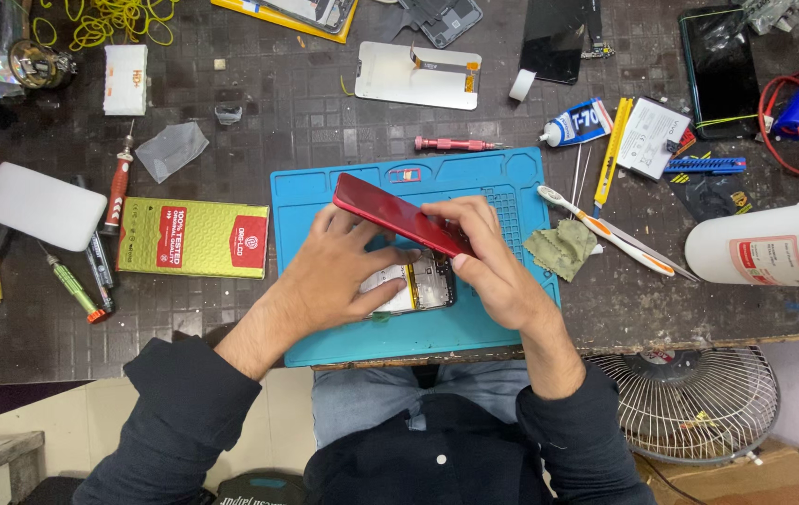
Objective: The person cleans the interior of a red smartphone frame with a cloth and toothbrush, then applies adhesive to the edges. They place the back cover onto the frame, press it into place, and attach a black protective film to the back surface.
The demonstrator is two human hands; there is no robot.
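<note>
Blue mat (325,201): hands (418,262) lift red cover (399,215).

Both hands cover most of the opened phone (423,285) on the blue mat (325,201); only its middle shows. The white bottle (774,245) runs off the counter's right edge, and the yellow box (278,14) is cut by the far edge.

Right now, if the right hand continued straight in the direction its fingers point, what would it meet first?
The right hand points up-left, fingers already on the red back cover. Going on, it would probably meet the left hand's fingers at that same cover; depth is uncertain.
</note>
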